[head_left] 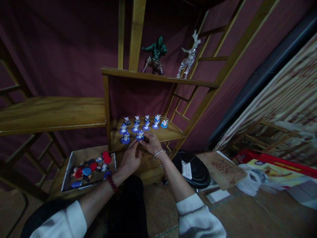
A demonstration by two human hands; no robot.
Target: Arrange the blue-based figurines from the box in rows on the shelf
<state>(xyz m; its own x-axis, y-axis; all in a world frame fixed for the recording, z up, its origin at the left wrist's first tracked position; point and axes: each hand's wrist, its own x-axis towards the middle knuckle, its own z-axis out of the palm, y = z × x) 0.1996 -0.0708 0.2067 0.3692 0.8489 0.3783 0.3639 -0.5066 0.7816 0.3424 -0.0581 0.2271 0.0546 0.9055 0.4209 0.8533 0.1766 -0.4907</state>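
Note:
At the front of the wooden cubby shelf (170,133), a small purple figurine (140,136) stands upright on its round base. My right hand (151,144) pinches it from the right. From the front left, my left hand (131,157) has its fingers closed against the same base; the fingertips are partly hidden. Just left is a matching purple figurine (125,138), apart from my hands. Behind them are a row with several more purple figurines (135,128) and a back row with black-based figurines (137,120). Two blue-based figurines, one at the right end (164,123), stand there too.
A shallow cardboard box (66,175) of jumbled figurines sits lower left. The shelf above (158,78) carries a green-hooded statue (156,56) and a clear deer figure (187,61). A black round object (200,172), a plastic bag (250,181) and a red-yellow box (277,170) lie right.

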